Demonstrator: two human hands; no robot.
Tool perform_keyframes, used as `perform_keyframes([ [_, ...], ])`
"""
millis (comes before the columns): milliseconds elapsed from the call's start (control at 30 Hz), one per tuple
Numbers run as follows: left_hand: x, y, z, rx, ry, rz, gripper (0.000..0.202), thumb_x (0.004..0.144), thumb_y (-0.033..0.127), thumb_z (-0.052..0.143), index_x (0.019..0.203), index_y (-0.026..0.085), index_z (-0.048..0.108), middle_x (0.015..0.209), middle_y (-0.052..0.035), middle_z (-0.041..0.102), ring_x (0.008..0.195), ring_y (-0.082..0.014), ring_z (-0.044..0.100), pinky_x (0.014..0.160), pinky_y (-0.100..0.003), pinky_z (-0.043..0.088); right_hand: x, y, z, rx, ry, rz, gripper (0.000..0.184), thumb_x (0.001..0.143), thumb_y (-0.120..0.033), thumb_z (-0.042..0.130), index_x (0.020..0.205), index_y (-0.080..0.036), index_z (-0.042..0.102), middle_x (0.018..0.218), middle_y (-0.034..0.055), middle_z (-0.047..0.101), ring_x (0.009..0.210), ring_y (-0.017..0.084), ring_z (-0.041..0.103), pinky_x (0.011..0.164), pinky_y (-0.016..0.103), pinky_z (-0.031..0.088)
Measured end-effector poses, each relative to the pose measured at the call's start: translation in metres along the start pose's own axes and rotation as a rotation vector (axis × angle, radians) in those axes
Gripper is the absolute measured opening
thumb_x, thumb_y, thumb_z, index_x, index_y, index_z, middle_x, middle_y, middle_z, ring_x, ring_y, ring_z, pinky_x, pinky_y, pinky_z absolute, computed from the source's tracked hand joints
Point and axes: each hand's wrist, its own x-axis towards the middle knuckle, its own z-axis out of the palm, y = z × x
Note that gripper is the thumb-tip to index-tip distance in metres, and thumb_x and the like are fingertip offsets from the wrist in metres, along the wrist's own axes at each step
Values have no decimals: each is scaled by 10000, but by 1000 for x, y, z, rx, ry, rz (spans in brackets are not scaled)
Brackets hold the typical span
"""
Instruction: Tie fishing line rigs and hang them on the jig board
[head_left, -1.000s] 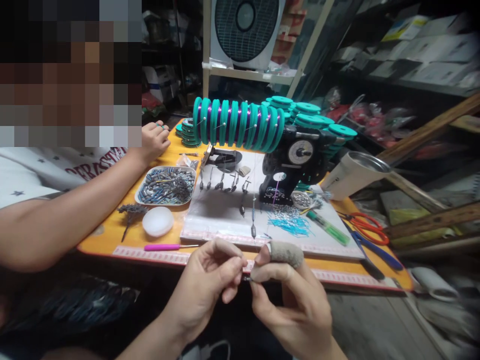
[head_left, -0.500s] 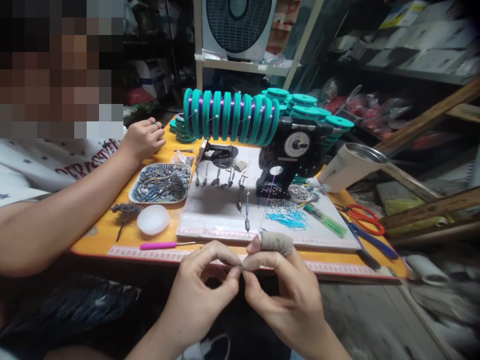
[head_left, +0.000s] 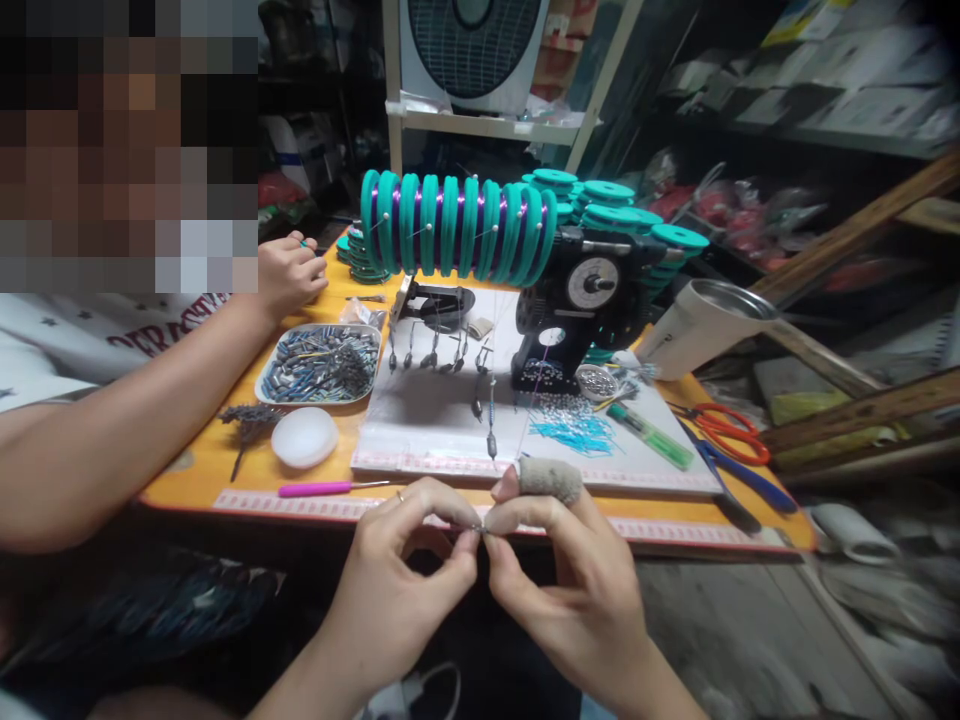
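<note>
My left hand (head_left: 416, 575) is closed in a pinch, thumb against forefinger, just in front of the table edge. Fingertip to fingertip with it, my right hand (head_left: 566, 580) pinches too. A tiny dark piece shows between the fingertips, too small to name. A grey cloth finger sleeve (head_left: 551, 481) covers one finger of my right hand. Above the hands, a small lead-coloured sinker (head_left: 492, 443) hangs on a thin line from a row of teal spools (head_left: 457, 228). More dark weights (head_left: 433, 358) hang further back.
A black winding machine (head_left: 581, 300) bears the spools. On the white board (head_left: 420, 430) lie blue pieces (head_left: 574, 430) and a green tube (head_left: 652, 438). Left are a tray of sinkers (head_left: 259, 385), a white bowl (head_left: 304, 437), a pink-handled hook (head_left: 315, 489) and a co-worker's arm (head_left: 187, 375). Pliers (head_left: 750, 480) lie right.
The view has shifted very slightly. Both hands keep their pinch at nearly the same place, and the co-worker's arm stays on the table.
</note>
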Motion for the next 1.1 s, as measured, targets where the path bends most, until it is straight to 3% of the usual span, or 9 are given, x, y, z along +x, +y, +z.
perform_keyframes([
  [433, 0, -1, -1, 56, 9, 43, 94, 861, 124, 568, 818, 158, 644, 808, 1, 665, 768, -54, 655, 703, -112, 548, 3, -2, 1, -14, -3, -24, 151, 815, -27, 628, 906, -147, 625, 971, 21, 610, 974, 42, 607, 887, 84, 505],
  [633, 0, -9, -7, -40, 38, 195, 74, 860, 120, 624, 857, 149, 692, 914, -52, 721, 873, -95, 709, 751, -148, 604, 3, 0, 3, -33, -31, -25, 172, 812, -8, 604, 918, -142, 624, 974, 30, 598, 960, 47, 608, 860, 92, 516],
  [733, -1, -14, -6, -172, 55, 72, 47, 853, 170, 667, 857, 151, 710, 837, -32, 741, 754, -83, 726, 707, -141, 623, 1, 2, 4, -49, -48, -33, 165, 826, -12, 589, 928, -139, 617, 990, 43, 587, 985, 58, 595, 858, 107, 514],
  [867, -4, -14, -4, -250, 128, -63, 313, 793, 216, 753, 1103, 236, 721, 942, 4, 784, 813, -91, 766, 772, -118, 629, -5, 6, 8, -192, -51, -112, 123, 898, -68, 568, 993, -139, 601, 1030, 75, 591, 1022, 127, 585, 901, 237, 539],
  [967, -6, -12, -1, -131, 146, 48, 321, 774, 182, 767, 1078, 282, 746, 1000, 36, 784, 837, -69, 765, 801, -79, 610, -8, 9, 11, -338, -44, -217, 109, 946, -149, 560, 1043, -109, 589, 1054, 121, 599, 1062, 207, 572, 955, 389, 540],
  [1100, -7, -12, 6, 16, 236, 236, 215, 798, 103, 725, 939, 260, 763, 912, 60, 779, 845, -39, 748, 814, -58, 596, -10, 10, 16, -426, 4, -285, 158, 924, -122, 585, 1075, -72, 589, 1059, 154, 600, 1078, 247, 566, 942, 438, 543],
])
